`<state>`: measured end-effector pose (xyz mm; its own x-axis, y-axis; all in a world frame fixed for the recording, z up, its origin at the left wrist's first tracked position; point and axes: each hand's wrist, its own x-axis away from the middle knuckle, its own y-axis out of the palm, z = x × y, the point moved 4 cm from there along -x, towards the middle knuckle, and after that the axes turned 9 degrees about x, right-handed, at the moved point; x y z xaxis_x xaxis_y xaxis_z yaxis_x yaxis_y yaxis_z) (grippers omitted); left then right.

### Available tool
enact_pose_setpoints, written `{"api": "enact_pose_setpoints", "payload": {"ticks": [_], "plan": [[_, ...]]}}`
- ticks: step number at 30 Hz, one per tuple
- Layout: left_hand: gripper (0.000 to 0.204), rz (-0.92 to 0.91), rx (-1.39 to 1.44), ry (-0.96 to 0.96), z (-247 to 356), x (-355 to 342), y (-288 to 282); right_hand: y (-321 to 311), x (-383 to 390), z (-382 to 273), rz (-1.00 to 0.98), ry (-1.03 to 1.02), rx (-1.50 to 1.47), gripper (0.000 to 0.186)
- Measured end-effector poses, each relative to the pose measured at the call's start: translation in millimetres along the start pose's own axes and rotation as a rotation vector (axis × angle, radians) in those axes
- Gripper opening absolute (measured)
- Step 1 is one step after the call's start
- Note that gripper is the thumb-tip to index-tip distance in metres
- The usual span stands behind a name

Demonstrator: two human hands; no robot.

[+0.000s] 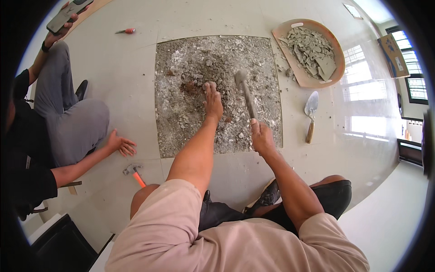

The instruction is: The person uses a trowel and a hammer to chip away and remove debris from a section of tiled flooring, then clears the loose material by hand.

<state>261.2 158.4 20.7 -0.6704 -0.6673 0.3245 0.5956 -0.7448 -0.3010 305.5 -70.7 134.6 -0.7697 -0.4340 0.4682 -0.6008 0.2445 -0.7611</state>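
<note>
My right hand (pixel 263 138) grips the lower end of a hammer (pixel 248 97). Its dusty head is over the right part of a square patch of broken floor bed (pixel 181 131), where the tile is gone. Left of the hammer, my left hand (pixel 213 103) reaches over the middle of the patch with its fingers stretched out, at the loose grey rubble (pixel 210 70). Whatever lies under those fingertips is hidden. Reddish-brown bits (pixel 189 87) lie just left of them.
An orange tub (pixel 337 54) of tile shards stands far right, with a trowel (pixel 311 115) nearer. A red-handled tool (pixel 126 31) lies far left. At left, a person (pixel 72 104) sits holding a phone (pixel 68 16), their other hand near an orange-handled hammer (pixel 136 174).
</note>
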Motion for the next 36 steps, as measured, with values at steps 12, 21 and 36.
{"api": "enact_pose_setpoints", "payload": {"ticks": [12, 21, 36], "plan": [[0.064, -0.003, -0.005, -0.064, -4.4, 24.4, 21.8, 16.4, 18.8, 29.1, -0.055, 0.056, -0.085, 0.057], [0.062, -0.003, 0.026, 0.001, -2.6, 20.7, 45.5, 26.5, 9.2, 67.3, 0.319, -0.218, -0.147, 0.062], [0.058, 0.057, -0.025, 0.085, -20.3, 18.8, 18.5, 45.1, 37.6, 44.5, -0.3, 0.378, -0.333, 0.056]]}}
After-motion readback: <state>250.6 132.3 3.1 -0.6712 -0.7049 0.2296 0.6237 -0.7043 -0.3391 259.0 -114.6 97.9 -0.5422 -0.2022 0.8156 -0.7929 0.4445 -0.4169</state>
